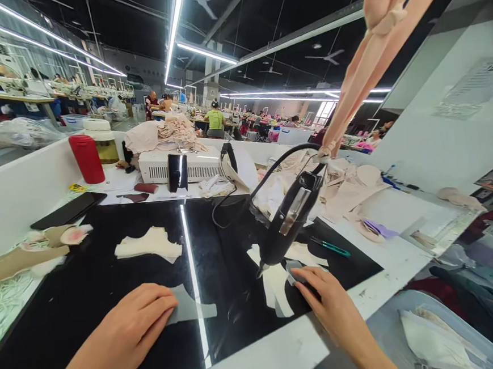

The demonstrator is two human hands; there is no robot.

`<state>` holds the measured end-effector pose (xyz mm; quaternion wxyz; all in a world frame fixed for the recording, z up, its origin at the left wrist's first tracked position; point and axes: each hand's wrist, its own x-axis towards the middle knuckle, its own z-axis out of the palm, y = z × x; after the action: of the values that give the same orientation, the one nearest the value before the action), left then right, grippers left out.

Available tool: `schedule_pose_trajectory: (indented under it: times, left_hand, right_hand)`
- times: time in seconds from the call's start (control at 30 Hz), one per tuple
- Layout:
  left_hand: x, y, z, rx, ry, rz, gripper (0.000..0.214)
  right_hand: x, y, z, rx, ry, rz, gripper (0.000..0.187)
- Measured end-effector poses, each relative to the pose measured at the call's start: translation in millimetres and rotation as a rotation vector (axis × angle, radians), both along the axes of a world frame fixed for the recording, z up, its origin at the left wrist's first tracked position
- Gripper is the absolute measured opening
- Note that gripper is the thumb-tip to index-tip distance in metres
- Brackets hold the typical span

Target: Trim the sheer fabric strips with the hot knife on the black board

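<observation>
Surface: glossy black mat [88, 288] on a white bench, mirroring a ceiling light strip.
Room: long sewing hall, with people seated far back.
Left hand [133, 324]: flat, fingers together, pressing the grey fabric piece [192, 308] at the mat's near edge.
Piece's axis: left to right, narrow tab pointing right.
Right hand [328, 303]: fingers stretched, tips on a small grey scrap [295, 273]; grip unclear.
Hanging tool [287, 221]: nozzle slants down-left.

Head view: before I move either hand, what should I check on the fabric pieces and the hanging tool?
1. Left hand flat on the translucent fabric piece: ok.
2. Right hand fingers touching the small grey piece: ok.
3. That piece pinched or only pressed: cannot tell.
4. Hanging black tool tip apart from both hands: ok.
5. Tool tip touching the white fabric piece: cannot tell.
</observation>
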<state>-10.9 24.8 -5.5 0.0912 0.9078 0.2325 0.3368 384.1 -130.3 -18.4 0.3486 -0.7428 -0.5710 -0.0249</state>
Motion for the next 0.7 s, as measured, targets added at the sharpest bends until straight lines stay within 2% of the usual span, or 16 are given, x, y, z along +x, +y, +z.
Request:
schedule_pose_trajectory:
  times: [0.1,0.23,0.37,0.47,0.53,0.6,0.63,0.7]
  left_hand:
    - [-0.8,-0.7,-2.7,-0.027,0.012,0.006,0.032]
    - [0.5,-1.7,-1.7,-0.016,-0.010,0.009,0.031]
    - [0.5,-2.0,-1.3,-0.032,-0.021,0.003,0.028]
    - [-0.7,-2.8,-2.6,-0.054,-0.019,0.001,0.027]
    - [-0.4,-4.6,-2.9,-0.075,-0.029,-0.003,0.026]
    - [1.5,-8.4,-1.4,-0.118,-0.044,-0.013,0.023]
    - [2.9,-11.2,0.3,-0.152,-0.049,-0.020,0.021]
    - [6.5,-18.4,5.5,-0.253,-0.059,-0.045,0.020]
  right_hand:
    - [-2.4,4.1,3.3,0.041,0.077,-0.035,0.050]
    - [2.4,1.3,13.6,0.149,0.228,-0.208,0.046]
    - [6.3,-5.9,24.4,0.291,0.386,-0.347,0.052]
    - [-7.1,-12.4,33.5,0.358,0.474,-0.386,0.054]
    - [-29.5,-16.2,39.9,0.355,0.512,-0.358,0.050]
    - [-60.9,-17.6,45.1,0.321,0.562,-0.264,0.044]
    - [-78.0,-16.9,46.8,0.289,0.604,-0.195,0.043]
    - [-110.5,-12.7,47.9,0.124,0.767,-0.005,0.043]
